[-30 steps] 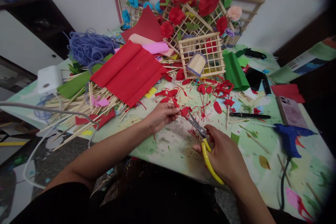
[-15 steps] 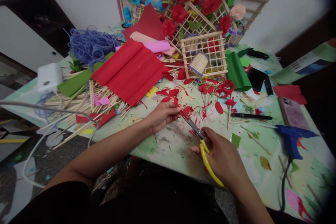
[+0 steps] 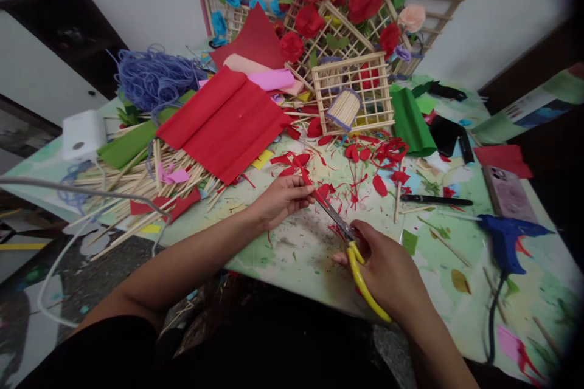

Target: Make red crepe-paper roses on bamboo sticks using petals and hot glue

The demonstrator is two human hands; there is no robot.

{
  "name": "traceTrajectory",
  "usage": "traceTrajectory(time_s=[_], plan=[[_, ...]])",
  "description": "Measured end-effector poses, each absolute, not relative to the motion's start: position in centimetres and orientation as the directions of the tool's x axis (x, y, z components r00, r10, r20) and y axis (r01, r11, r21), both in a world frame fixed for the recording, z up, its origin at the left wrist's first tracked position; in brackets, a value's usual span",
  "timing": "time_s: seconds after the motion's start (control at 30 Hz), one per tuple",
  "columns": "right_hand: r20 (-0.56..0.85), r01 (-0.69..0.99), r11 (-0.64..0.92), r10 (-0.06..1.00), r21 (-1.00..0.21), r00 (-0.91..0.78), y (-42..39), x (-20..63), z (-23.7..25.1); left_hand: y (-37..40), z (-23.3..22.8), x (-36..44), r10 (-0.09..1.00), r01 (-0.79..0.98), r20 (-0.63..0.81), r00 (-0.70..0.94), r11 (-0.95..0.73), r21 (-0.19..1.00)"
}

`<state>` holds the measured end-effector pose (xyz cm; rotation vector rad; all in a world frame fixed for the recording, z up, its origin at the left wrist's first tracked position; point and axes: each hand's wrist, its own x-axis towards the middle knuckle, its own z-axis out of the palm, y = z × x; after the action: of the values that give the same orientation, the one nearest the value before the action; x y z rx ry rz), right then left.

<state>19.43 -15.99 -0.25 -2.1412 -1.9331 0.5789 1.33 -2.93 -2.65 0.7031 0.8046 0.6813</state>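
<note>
My right hand is closed around the yellow handles of the scissors, fingers curled through the loops, and the blades run up toward eleven o'clock from that hand, nearly shut, only a thin gap showing between them near the tips. My left hand pinches a small red paper piece between thumb and fingertips; the piece sits right at the blade tips, at about three o'clock from the left hand, touching or almost touching the steel; I cannot tell whether the blades have bitten into it. Both hands work above the table, close to its near edge. Red scraps lie scattered at twelve o'clock from the scissors, and a folded red sheet lies at ten o'clock from my left hand over a spread of wooden sticks. A blue glue gun rests well off at three o'clock from my right hand, its cord trailing toward six o'clock and out of view. My right palm hides most of the handles, so only part of the loops shows, and the shape of the pinched paper is mostly covered by my left fingers. My forearms are cut off by the bottom edge.
</note>
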Motion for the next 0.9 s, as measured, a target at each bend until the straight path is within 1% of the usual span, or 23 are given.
traceTrajectory(time_s=[0.23,0.57,0.9], plan=[[-0.165,0.899,-0.138,0.983,-0.416,0.075,-15.91,19.22,-0.29,-2.94,-2.64,1.29,0.763,-0.255,-0.383,0.521,0.567,0.783],[-0.188,0.878,-0.153,0.979,-0.454,0.074,-16.05,19.35,-0.36,-2.81,-2.73,1.36,0.756,-0.271,-0.39,0.525,0.583,0.766],[-0.17,0.882,-0.145,0.983,-0.449,0.075,-15.88,19.34,-0.61,-2.88,-2.71,1.3,0.755,-0.276,-0.387,0.529,0.585,0.763]])
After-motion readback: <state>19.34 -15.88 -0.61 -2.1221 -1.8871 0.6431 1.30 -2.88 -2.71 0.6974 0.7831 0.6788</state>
